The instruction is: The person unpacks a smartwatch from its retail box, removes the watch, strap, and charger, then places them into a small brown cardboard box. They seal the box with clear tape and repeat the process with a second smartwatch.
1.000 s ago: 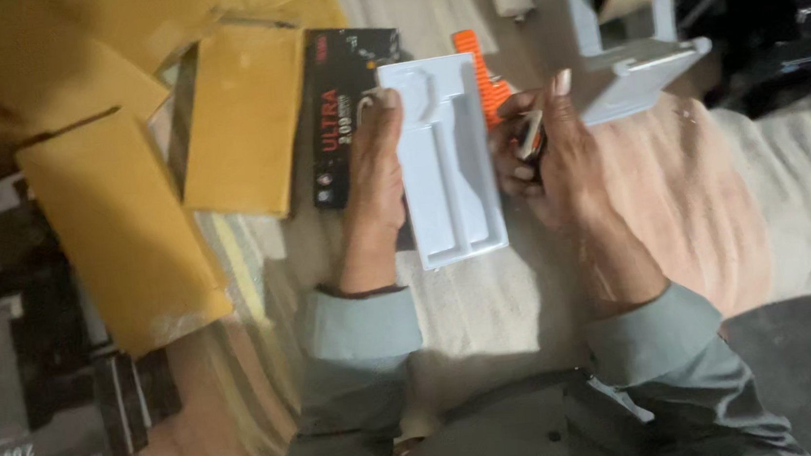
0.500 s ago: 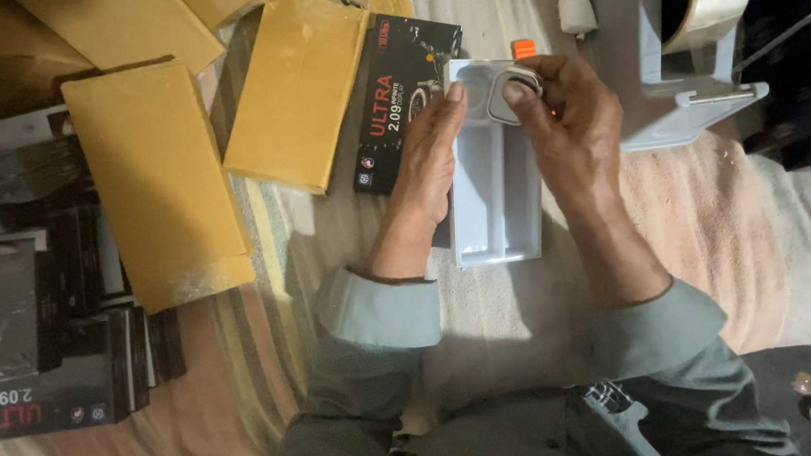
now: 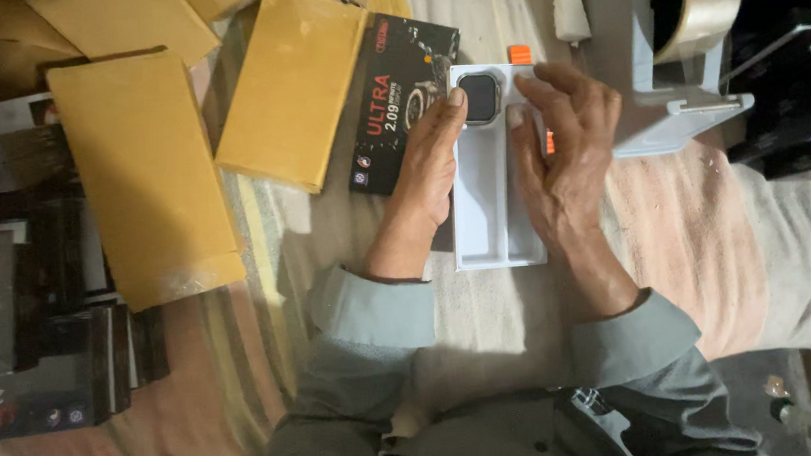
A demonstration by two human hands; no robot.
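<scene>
White plastic tray (image 3: 493,220) lies on the striped cloth (image 3: 327,225), a dark square watch face (image 3: 480,97) seated in its top recess. Left hand (image 3: 430,172) lies flat along the tray's left edge, fingertip beside the watch. Right hand (image 3: 565,150) rests spread on the right edge, fingers loose, apparently gripping nothing. Orange strap (image 3: 519,54) shows beyond; black box (image 3: 399,96), tape dispenser (image 3: 677,38) nearby.

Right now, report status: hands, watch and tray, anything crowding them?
Left hand and right hand flank the white tray, fingertips at the smartwatch seated at its top. Black box lies partly under the left hand. Tape dispenser close on the right.
</scene>
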